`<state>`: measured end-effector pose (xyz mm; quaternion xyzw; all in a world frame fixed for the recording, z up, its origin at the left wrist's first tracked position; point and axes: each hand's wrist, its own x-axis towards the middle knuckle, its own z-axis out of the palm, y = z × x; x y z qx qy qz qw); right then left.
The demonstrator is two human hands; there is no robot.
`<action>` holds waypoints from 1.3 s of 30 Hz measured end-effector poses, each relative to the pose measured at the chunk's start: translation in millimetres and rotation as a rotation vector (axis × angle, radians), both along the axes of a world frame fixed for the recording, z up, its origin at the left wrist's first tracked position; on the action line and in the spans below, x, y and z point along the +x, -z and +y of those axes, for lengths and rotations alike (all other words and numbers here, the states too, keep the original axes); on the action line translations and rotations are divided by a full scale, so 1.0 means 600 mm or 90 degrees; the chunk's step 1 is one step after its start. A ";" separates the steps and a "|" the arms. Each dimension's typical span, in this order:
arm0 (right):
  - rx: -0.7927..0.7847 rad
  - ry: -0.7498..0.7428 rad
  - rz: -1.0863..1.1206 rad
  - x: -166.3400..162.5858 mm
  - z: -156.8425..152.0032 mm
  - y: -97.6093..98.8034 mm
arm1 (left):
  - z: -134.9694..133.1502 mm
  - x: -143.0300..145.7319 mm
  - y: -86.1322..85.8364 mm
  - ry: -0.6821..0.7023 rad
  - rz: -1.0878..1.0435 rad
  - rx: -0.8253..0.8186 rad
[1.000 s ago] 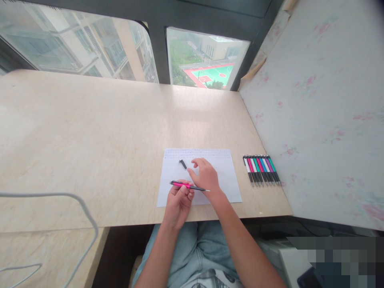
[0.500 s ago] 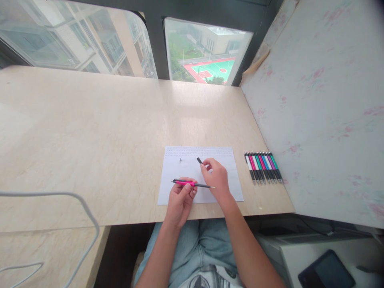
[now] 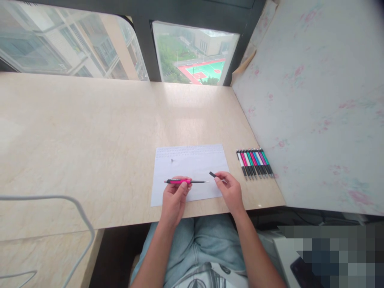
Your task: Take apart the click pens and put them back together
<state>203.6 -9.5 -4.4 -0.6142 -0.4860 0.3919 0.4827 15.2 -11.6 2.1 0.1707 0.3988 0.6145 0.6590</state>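
My left hand [image 3: 174, 197] pinches a pink and black pen body [image 3: 180, 181] with its thin refill sticking out to the right, held level above a white sheet of paper [image 3: 189, 165]. My right hand [image 3: 229, 189] pinches a small black pen tip piece [image 3: 212, 174] just right of the refill's end, a short gap apart. A tiny grey part [image 3: 172, 160] lies on the sheet near its upper left.
A row of several coloured click pens [image 3: 254, 163] lies on the beige tabletop [image 3: 90, 140] right of the sheet, close to a flowered wall panel [image 3: 315, 104]. A white wire frame [image 3: 75, 208] sits at the lower left. Windows run along the table's far edge.
My right hand picked the black tip piece off the sheet and carried it right and toward me, level with the refill's end. The left hand kept the pen nearly still.
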 end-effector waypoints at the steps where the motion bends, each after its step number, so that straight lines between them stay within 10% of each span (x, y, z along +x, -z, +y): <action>1: 0.010 -0.009 0.003 0.002 0.002 -0.005 | 0.000 0.000 0.000 0.000 0.005 0.001; 10: 0.092 -0.093 -0.039 0.018 -0.024 -0.056 | 0.000 0.001 -0.001 0.006 0.041 -0.003; 39: 0.048 -0.162 -0.049 -0.045 -0.013 -0.059 | -0.006 -0.002 -0.007 0.103 0.064 0.032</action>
